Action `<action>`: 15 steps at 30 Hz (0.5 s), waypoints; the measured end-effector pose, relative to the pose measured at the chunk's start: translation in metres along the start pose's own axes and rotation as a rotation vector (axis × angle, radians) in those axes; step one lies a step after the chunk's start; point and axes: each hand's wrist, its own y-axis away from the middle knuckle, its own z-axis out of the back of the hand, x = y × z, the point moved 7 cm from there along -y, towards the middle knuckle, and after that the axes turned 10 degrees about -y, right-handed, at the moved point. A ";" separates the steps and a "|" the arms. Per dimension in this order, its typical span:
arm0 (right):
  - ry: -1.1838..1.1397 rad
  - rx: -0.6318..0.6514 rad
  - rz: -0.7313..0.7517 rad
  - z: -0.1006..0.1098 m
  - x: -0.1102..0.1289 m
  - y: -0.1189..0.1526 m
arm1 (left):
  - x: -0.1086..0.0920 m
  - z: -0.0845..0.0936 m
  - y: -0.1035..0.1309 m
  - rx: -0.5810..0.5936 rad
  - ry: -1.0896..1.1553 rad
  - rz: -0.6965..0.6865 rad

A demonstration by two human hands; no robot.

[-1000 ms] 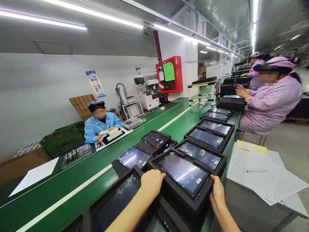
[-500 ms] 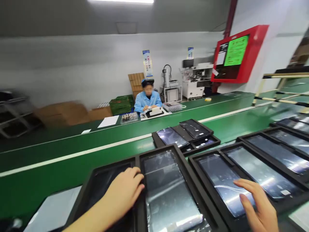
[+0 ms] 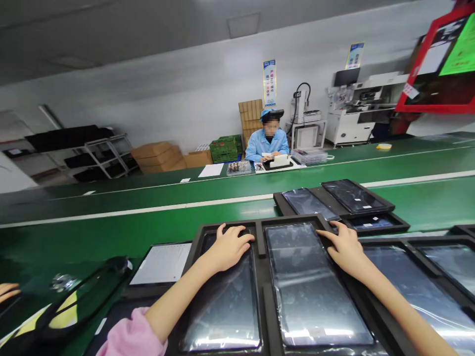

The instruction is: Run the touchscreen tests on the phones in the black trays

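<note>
In front of me lies a black tray (image 3: 261, 242) with two side-by-side compartments. Each holds a dark glossy tablet-like panel; the left panel (image 3: 222, 306) sits partly under my left arm, and the right panel (image 3: 311, 291) has a clear film over it. My left hand (image 3: 230, 246) rests over the upper end of the left panel, fingers spread toward the divider. At the upper right edge of the right panel is my right hand (image 3: 345, 247), its fingers apart and their tips by the tray's rim. Whether those tips press on panel or rim, I cannot tell.
Right of it stands another tray of panels (image 3: 397, 277); behind are stacked trays (image 3: 330, 195). A pale sheet-like panel (image 3: 161, 264), a black strap (image 3: 92, 291) and another person's hand (image 3: 8, 291) are on the left. Across the green bench (image 3: 148, 195) sits a person in blue (image 3: 265, 143).
My right hand has moved from the neighbouring tray to the right edge of the tray before me. My left hand has shifted from the divider onto the left panel. The view has turned left.
</note>
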 end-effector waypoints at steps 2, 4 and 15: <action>-0.007 -0.009 -0.005 -0.002 -0.006 0.002 | -0.001 -0.004 -0.003 -0.017 -0.010 0.016; -0.024 -0.011 -0.004 -0.002 -0.009 0.001 | -0.001 -0.007 -0.007 -0.011 -0.002 0.032; -0.257 -0.044 0.015 0.025 -0.025 0.055 | 0.025 -0.001 0.086 0.035 0.161 0.268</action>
